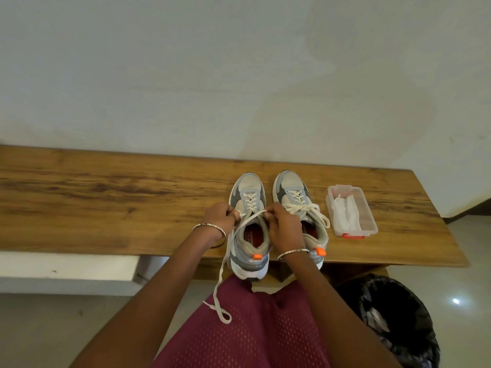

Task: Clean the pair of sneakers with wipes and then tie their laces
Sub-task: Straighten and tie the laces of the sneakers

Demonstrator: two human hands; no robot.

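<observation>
Wood bench [106, 197], hands [218, 220] [284, 225] pinching lace [249, 219], label [249, 235] unreadable

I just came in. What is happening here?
A person is tying the flat white lace of the left grey-and-white sneaker on the brown wooden bench. The left hand and the right hand each pinch it above the shoe's opening; one end hangs past the bench edge. The right grey-and-white sneaker already has a bow. A clear plastic box of white wipes stands beside it.

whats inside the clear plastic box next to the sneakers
The clear plastic box holds crumpled white wipes. Something pinkish at its far end is too blurred to name, and anything under the wipes is covered.
</observation>
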